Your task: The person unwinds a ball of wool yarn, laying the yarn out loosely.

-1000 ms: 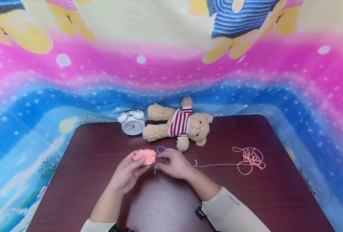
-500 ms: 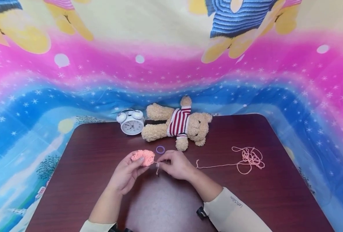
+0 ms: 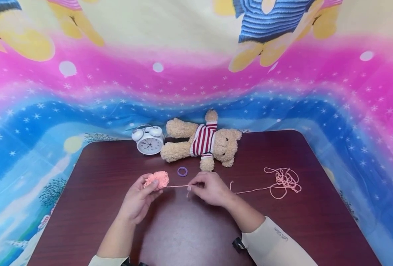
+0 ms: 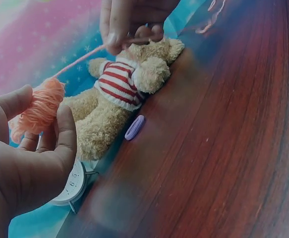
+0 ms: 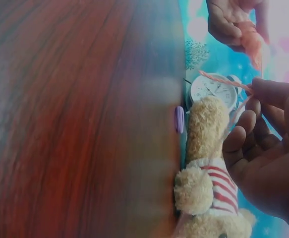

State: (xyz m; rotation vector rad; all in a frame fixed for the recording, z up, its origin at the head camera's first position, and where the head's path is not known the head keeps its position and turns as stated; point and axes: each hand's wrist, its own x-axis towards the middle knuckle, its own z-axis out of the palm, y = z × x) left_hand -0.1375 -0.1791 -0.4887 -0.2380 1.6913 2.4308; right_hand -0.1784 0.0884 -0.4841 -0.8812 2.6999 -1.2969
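In the head view my left hand (image 3: 133, 205) holds a small skein of peach-coloured yarn (image 3: 158, 179) between thumb and fingers, just above the table. From the skein a strand of yarn (image 3: 177, 186) runs straight to my right hand (image 3: 213, 190), which pinches it between thumb and forefinger. A short yarn end (image 5: 218, 78) sticks out past those fingertips in the right wrist view. The left wrist view shows the skein (image 4: 41, 109) wound in many loops, with the thumb on one side and the fingers on the other. A purple ring-shaped band (image 3: 178, 171) lies beyond the hands.
A teddy bear (image 3: 203, 140) in a striped shirt lies on its back along the table's far side. Beside its feet stands a white alarm clock (image 3: 150, 145). Loose tangled yarn (image 3: 284, 183) lies to the right on the dark table (image 3: 316, 229), one strand trailing towards my right wrist.
My right hand has moved right and my left hand slightly left. The strand between them, hidden at first, has lengthened into a straight line. The purple band is now fully uncovered.
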